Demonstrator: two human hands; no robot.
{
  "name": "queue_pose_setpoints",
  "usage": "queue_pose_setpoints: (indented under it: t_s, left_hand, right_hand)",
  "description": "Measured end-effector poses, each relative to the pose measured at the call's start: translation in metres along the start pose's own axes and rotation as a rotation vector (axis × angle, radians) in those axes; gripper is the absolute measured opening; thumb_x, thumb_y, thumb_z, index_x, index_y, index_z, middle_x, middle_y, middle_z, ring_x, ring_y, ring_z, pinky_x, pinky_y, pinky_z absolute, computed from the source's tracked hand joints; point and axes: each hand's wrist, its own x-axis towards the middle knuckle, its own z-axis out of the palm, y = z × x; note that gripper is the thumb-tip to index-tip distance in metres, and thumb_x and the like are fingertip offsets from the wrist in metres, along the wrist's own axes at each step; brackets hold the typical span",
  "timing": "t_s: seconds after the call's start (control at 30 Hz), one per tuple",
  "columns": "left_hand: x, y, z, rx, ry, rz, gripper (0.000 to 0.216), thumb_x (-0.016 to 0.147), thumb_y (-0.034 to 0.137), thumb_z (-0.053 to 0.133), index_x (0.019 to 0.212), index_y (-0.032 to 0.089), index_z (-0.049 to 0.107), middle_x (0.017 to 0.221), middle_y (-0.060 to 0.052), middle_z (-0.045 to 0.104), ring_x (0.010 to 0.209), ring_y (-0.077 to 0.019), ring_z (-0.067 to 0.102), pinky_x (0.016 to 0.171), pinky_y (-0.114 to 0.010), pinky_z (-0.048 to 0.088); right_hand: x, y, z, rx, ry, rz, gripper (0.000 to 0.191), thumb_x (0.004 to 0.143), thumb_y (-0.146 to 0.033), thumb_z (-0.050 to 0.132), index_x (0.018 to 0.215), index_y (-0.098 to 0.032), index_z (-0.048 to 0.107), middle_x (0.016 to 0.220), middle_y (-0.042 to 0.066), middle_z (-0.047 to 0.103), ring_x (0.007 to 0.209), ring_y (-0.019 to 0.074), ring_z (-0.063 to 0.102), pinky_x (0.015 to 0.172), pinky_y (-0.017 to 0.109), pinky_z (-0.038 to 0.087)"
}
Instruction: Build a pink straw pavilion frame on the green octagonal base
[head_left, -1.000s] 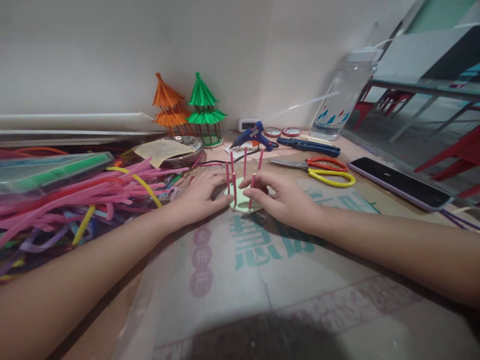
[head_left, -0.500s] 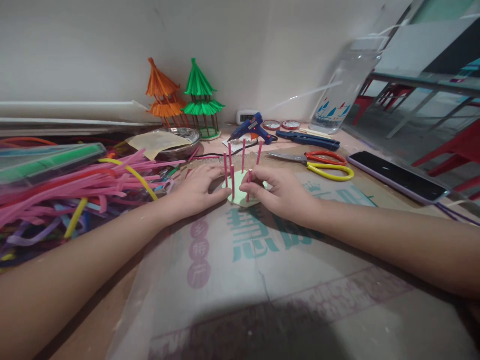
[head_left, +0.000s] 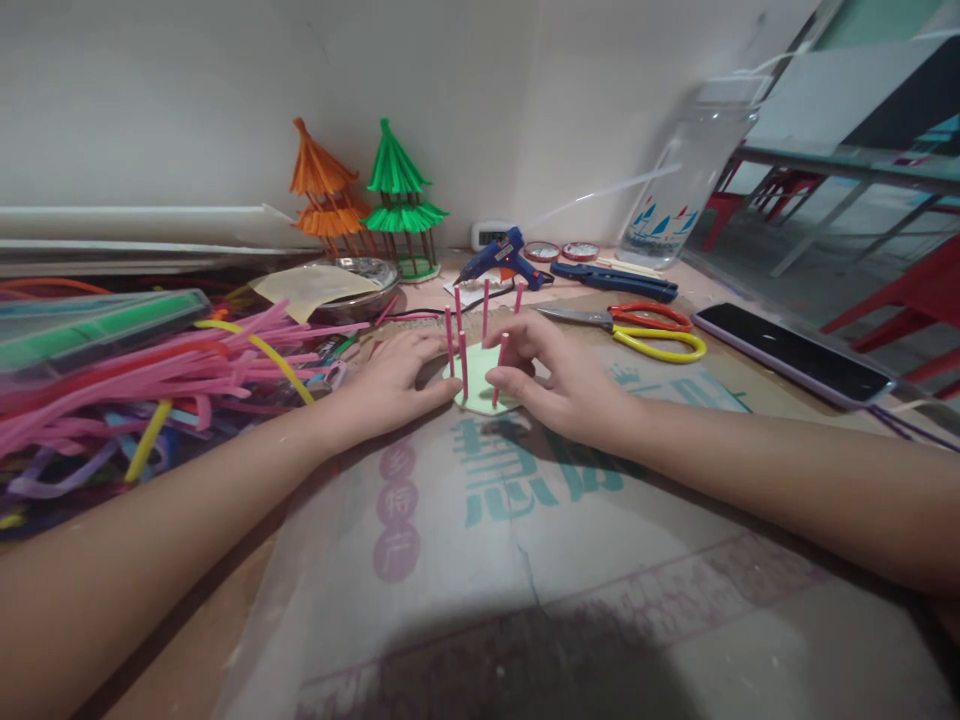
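A pale green round base (head_left: pixel 480 385) lies on the printed board, with several pink sticks (head_left: pixel 464 366) standing upright around its rim. Lying low against the left edge of this base is my left hand (head_left: pixel 401 380), fingers stretched out and thumb at the near side. My right hand (head_left: pixel 566 375) curves around the right side, thumb and forefinger apart beside a slightly tilted pink stick (head_left: pixel 500 370). A gap shows between those fingertips. Part of the base's right side is hidden behind the right hand.
Pipe cleaners (head_left: pixel 165 380) crowd the left. Orange (head_left: pixel 322 185) and green (head_left: pixel 405 190) pagoda models stand at the back. A blue glue gun (head_left: pixel 506 257), a blue cutter (head_left: pixel 615 280), scissors (head_left: pixel 652 330), a phone (head_left: pixel 795 350) and a clear bottle (head_left: pixel 667 200) lie or stand beyond my hands.
My right thumb and forefinger have parted from the near-right pink stick, which now leans slightly. My left hand keeps its place at the base.
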Motion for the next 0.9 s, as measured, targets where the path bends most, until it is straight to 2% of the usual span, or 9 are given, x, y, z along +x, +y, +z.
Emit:
queue_pose_setpoints:
  t_s: [0.1,0.23,0.43,0.6,0.73,0.9]
  left_hand:
    - [-0.0003,-0.001,-0.0003,-0.008,0.004,0.006,0.055,0.093,0.053,0.056,0.136,0.019,0.065,0.143,-0.015,0.064,0.137,-0.0371,0.054,0.118,-0.057,0.04]
    - [-0.0007,-0.0001,-0.0013,-0.013,-0.002,-0.009,0.055,0.094,0.052,0.055,0.137,0.021,0.064,0.147,-0.014,0.061,0.14,-0.037,0.052,0.12,-0.058,0.038]
    - [-0.0011,0.0026,-0.003,-0.028,-0.005,0.017,0.055,0.095,0.054,0.053,0.138,0.022,0.063,0.147,-0.013,0.061,0.138,-0.035,0.053,0.12,-0.057,0.038]
    - [-0.0013,-0.001,-0.0006,-0.03,0.008,0.022,0.053,0.094,0.053,0.055,0.137,0.023,0.064,0.148,-0.013,0.061,0.139,-0.0358,0.052,0.121,-0.057,0.037]
    - [-0.0012,-0.0021,0.0006,-0.028,0.016,0.012,0.052,0.093,0.052,0.057,0.136,0.024,0.064,0.149,-0.012,0.06,0.14,-0.0362,0.052,0.121,-0.058,0.037]
    - [-0.0011,-0.0007,0.0003,-0.014,0.014,0.001,0.053,0.093,0.053,0.055,0.136,0.022,0.064,0.148,-0.014,0.061,0.141,-0.0353,0.052,0.121,-0.057,0.038]
  right_hand:
    - [-0.0017,-0.0018,-0.0014,0.026,0.041,-0.076,0.023,0.102,-0.031,0.057,0.121,-0.021,0.049,0.079,-0.003,0.057,0.069,0.0134,0.059,0.065,0.027,0.046]
    - [-0.002,-0.0041,-0.0032,-0.041,0.083,-0.129,0.019,0.103,-0.028,0.054,0.121,-0.021,0.052,0.083,-0.001,0.059,0.073,0.0141,0.059,0.068,0.028,0.048]
    - [-0.0005,-0.0016,-0.0028,-0.033,0.082,-0.1,0.018,0.102,-0.028,0.056,0.118,-0.018,0.056,0.085,0.0,0.062,0.073,0.0132,0.059,0.067,0.027,0.047]
    - [-0.0012,-0.0018,-0.0016,0.001,0.084,-0.065,0.021,0.101,-0.028,0.056,0.121,-0.02,0.053,0.082,-0.002,0.058,0.073,0.0136,0.058,0.068,0.028,0.047]
    - [-0.0024,-0.0016,-0.0002,0.01,0.079,-0.101,0.025,0.1,-0.023,0.057,0.124,-0.021,0.05,0.081,-0.003,0.055,0.071,0.013,0.055,0.066,0.027,0.047]
    - [-0.0026,-0.0015,0.0001,-0.031,0.064,-0.139,0.027,0.097,-0.018,0.06,0.123,-0.02,0.054,0.087,-0.001,0.057,0.073,0.0124,0.056,0.068,0.026,0.049]
